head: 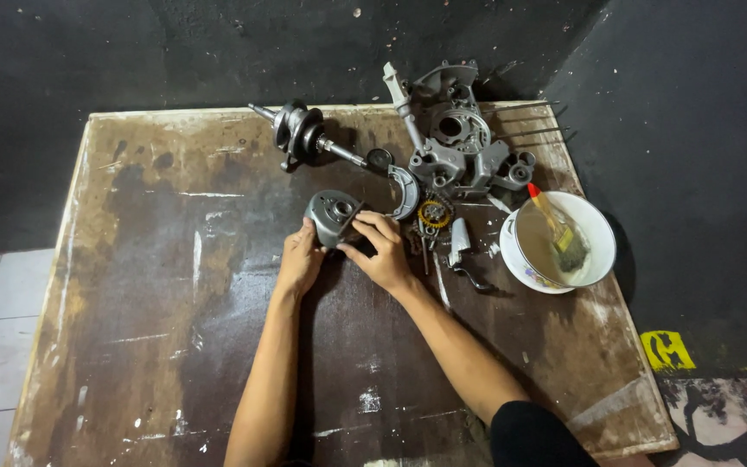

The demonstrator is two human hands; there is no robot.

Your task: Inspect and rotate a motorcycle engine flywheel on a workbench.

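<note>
A round grey metal drum part (330, 213) rests on the stained wooden table (149, 285), tilted toward me. My left hand (300, 259) grips its lower left side. My right hand (380, 251) holds its right edge, fingers pressing a thin dark piece against the rim. Both forearms reach in from the bottom of the view.
A crankshaft (300, 131) lies at the back. A grey engine case (460, 138) sits at back right, with a curved brake shoe (406, 192), a yellow-ringed gear (433, 214) and small metal parts beside it. A white bowl (594, 229) holding a brush (564, 233) stands right. Black walls surround the table.
</note>
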